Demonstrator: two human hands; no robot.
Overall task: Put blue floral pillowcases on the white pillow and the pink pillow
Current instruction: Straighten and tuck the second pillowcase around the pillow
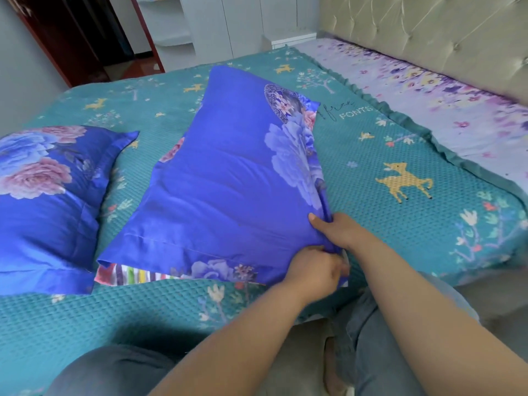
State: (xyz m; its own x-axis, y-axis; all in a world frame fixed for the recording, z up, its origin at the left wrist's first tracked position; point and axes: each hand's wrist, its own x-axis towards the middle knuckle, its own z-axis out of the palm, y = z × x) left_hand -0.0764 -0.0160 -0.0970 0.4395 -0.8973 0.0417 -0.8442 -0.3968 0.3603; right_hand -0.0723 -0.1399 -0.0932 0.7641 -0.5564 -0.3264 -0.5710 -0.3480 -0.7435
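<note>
A pillow in a blue floral pillowcase (228, 172) lies tilted on the bed in the middle of the view. My left hand (317, 271) grips its near right corner, fingers curled into the fabric. My right hand (340, 231) pinches the case's right edge just above that corner, thumb on top. A striped cloth (134, 274) shows under the near edge of the case. A second pillow in a blue floral pillowcase (43, 195) lies flat at the left. The pillows inside the cases are hidden.
A teal quilted bedspread (385, 167) with deer and flower prints covers the bed. A purple floral sheet (428, 90) and a padded beige headboard (428, 32) are at the right. White cupboards (228, 24) and a dark doorway (74, 38) stand beyond. My knees are at the bed's near edge.
</note>
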